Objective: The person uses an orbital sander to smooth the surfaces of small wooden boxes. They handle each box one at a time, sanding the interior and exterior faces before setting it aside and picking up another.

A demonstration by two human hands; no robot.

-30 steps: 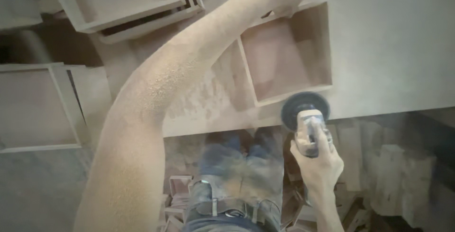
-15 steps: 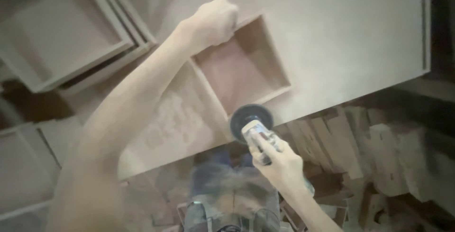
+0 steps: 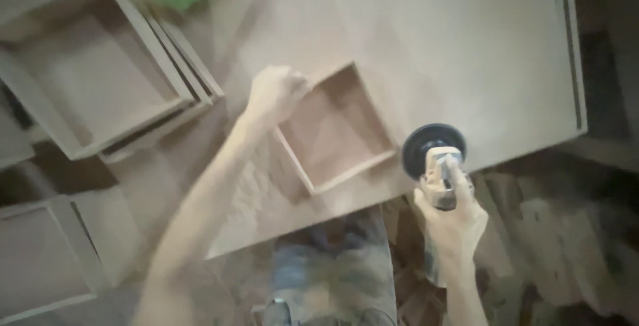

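- Your left hand (image 3: 276,91) has slid to the far-left corner of the small wooden frame (image 3: 335,129) and clamps its rim.
- Your right hand (image 3: 451,213) stays wrapped around the sander (image 3: 436,156), whose disc now sits right of the frame, at the board's (image 3: 432,46) near edge.
- Stacked frames (image 3: 100,79) lie left of it.

I am resting my left hand (image 3: 276,93) on the small box's (image 3: 336,129) far corner on the desk (image 3: 459,46); my right hand (image 3: 452,216) is holding the sander (image 3: 434,156) right of it, stacked frames (image 3: 100,79) lying left.
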